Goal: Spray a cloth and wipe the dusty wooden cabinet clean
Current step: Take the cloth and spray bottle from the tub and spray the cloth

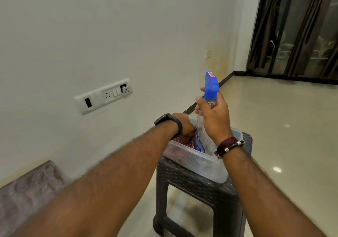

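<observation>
The right hand [214, 117] grasps the neck of the spray bottle [210, 94], fingers curled under its blue trigger head, the bottle upright with its base inside the plastic tub [210, 165]. The left hand [182, 125] reaches into the tub's far left corner onto the checked cloth [183, 139]; it appears to grip the cloth, but the fingers are hidden. The tub sits on the top of the dark stool [192, 185], near its far edge. A switch panel [104, 95] is mounted on the wall to the left.

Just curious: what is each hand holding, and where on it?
The right hand grips the spray bottle by its neck, under the blue head. The left hand reaches onto the checked cloth; its grip is hidden.
</observation>
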